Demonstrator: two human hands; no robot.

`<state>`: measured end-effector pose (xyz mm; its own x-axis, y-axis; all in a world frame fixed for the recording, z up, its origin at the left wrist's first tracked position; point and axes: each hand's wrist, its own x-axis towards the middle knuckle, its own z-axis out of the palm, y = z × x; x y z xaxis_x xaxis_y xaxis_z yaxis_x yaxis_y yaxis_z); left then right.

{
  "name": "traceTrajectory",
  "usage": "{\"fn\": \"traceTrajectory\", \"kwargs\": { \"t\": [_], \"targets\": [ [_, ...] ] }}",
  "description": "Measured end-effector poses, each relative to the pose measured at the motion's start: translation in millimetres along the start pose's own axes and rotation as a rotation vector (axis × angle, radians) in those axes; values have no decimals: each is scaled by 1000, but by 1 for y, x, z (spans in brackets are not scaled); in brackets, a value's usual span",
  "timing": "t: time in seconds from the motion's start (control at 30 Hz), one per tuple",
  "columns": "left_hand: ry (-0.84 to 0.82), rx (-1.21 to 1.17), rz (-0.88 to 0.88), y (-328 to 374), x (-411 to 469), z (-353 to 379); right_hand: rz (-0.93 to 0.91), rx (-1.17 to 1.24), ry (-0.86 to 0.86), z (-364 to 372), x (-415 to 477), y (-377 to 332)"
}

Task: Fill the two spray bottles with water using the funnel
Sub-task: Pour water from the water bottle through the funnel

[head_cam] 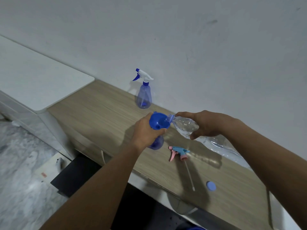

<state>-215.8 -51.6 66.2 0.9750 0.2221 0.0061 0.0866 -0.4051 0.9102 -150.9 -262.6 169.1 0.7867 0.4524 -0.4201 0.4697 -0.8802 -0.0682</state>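
Note:
A blue funnel [158, 121] sits in the neck of a translucent blue spray bottle [157, 143] that stands on the wooden table [99, 112]. My left hand [147, 133] is wrapped around that bottle's neck just under the funnel. My right hand [209, 124] grips a clear plastic water bottle [184, 126], tipped so its mouth rests inside the funnel. A second spray bottle [144, 95] with a white and blue trigger head stands upright near the wall. A detached pink and light-blue trigger head [178, 152] with its dip tube lies on the table.
A light-blue bottle cap [211, 186] lies near the table's front edge on the right. A white surface [33, 77] adjoins the table on the left. The wall runs right behind the table. A marble-patterned floor [21, 171] lies below at left.

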Motion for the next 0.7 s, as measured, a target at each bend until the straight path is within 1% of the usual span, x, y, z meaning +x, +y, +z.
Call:
{"fn": "traceTrajectory", "kwargs": {
  "t": [0.7],
  "targets": [
    [-16, -17, -6, 0, 3, -1, 24, -46, -33, -3, 5, 5]
  ]
}}
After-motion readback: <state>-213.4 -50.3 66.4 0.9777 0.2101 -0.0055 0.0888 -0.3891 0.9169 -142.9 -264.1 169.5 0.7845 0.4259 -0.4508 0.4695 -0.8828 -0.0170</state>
